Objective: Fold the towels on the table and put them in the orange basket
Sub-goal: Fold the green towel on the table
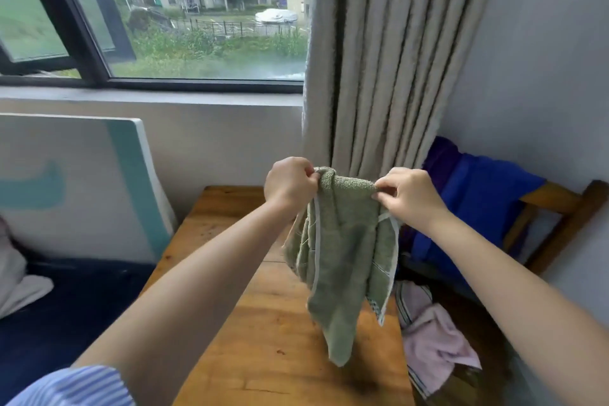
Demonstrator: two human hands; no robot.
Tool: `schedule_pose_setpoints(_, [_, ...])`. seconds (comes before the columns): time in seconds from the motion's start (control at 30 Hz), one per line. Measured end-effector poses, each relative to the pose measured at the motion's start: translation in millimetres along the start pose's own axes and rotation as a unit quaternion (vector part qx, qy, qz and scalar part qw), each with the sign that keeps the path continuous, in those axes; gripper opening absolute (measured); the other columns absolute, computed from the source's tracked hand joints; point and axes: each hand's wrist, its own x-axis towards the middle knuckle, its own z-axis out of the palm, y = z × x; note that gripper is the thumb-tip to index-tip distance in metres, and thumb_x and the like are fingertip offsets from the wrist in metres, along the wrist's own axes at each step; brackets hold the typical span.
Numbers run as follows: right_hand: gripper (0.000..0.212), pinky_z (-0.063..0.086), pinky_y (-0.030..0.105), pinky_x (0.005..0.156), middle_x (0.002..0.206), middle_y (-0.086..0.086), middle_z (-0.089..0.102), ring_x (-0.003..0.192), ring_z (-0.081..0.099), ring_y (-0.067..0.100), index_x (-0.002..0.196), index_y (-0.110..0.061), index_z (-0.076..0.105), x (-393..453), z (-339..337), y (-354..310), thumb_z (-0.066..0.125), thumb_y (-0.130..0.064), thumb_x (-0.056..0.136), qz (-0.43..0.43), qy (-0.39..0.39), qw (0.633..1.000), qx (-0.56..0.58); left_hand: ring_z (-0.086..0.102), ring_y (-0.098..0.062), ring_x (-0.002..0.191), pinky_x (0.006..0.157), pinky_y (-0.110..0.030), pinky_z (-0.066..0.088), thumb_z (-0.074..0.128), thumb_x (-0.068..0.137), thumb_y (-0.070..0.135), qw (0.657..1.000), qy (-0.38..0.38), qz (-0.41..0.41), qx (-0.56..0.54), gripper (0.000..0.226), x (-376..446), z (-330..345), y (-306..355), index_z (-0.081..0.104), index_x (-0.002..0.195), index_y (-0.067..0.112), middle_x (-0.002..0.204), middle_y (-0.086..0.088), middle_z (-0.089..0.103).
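Wooden table [263,323] nearest, green towel [342,260] hanging above it, left hand [290,186] and right hand [410,196] each pinching a top corner with curled fingers, pink towel [435,343] lying right, curtain [389,59] beyond.

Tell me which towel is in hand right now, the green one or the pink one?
The green towel: left hand and right hand pinch its top edge, so it hangs. The pink towel lies crumpled at the table's right edge.
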Motion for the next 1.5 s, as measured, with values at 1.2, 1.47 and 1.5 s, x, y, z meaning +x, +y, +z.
schedule_pose_setpoints(1.2, [0.028, 0.038, 0.042, 0.091, 0.118, 0.018, 0.056, 0.11, 0.047, 0.036, 0.113, -0.006, 0.061, 125, 354, 41, 0.052, -0.017, 0.089, 0.164, -0.212, 0.956, -0.119, 0.051, -0.033, 0.112, 0.08, -0.035, 0.041, 0.039, 0.096, 0.015, 0.867, -0.132, -0.467, 0.111, 0.028, 69, 54, -382, 0.048, 0.119, 0.002, 0.124, -0.017, 0.054])
schedule_pose_setpoints(1.47, [0.043, 0.037, 0.039, 0.091, 0.076, 0.005, 0.065, 0.087, 0.058, 0.025, 0.079, -0.009, 0.071, 42, 386, 18, 0.051, -0.046, 0.088, 0.299, -0.335, 0.886, -0.12, 0.056, -0.033, 0.11, 0.085, -0.033, 0.045, 0.042, 0.097, 0.029, 0.823, -0.254, -0.499, 0.095, 0.038, 27, 103, -402, 0.059, 0.109, -0.002, 0.118, -0.019, 0.061])
schedule_pose_setpoints(1.5, [0.043, 0.037, 0.039, 0.093, 0.072, 0.004, 0.062, 0.083, 0.057, 0.024, 0.078, -0.009, 0.07, 37, 387, 15, 0.052, -0.047, 0.087, 0.32, -0.337, 0.879, -0.108, 0.057, -0.033, 0.107, 0.083, -0.034, 0.046, 0.043, 0.096, 0.028, 0.83, -0.24, -0.498, 0.077, 0.035, 26, 105, -400, 0.063, 0.099, -0.001, 0.113, -0.021, 0.063])
